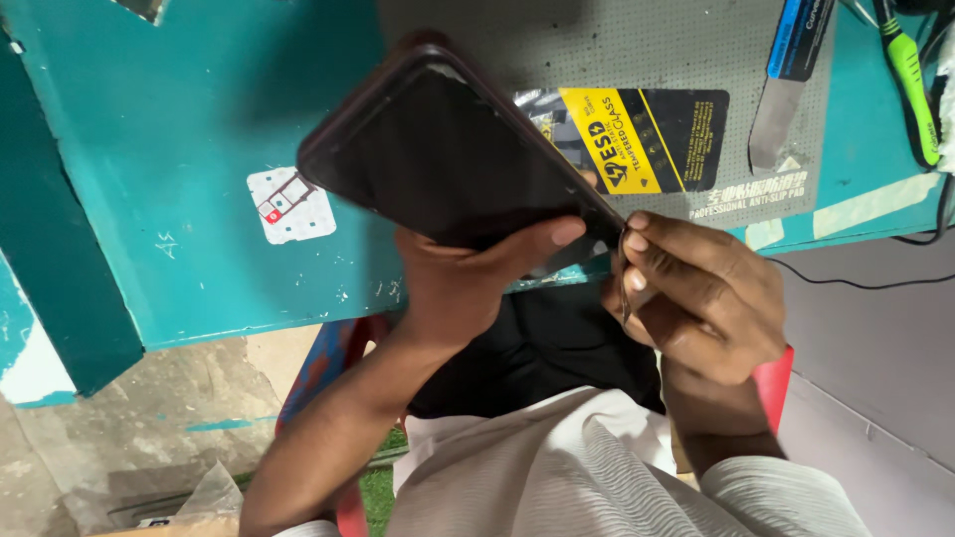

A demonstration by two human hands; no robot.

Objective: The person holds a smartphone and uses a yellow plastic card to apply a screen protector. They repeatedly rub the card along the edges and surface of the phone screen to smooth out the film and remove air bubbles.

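My left hand (468, 283) grips a dark smartphone (448, 149) from below, thumb pressed along its lower edge, screen side up and tilted. My right hand (696, 293) sits at the phone's lower right corner, fingers pinched on a thin metal pick (625, 288) that touches the phone's edge. A small white pad with a SIM tray on it (290, 204) lies on the teal table to the left of the phone.
A grey anti-slip mat (696, 50) covers the teal table (179, 119), with a yellow-and-black packet (637, 139) on it. A blue-handled metal scraper (786, 89) and a green tool (915, 85) lie at right. A black cable (856, 283) runs off the edge.
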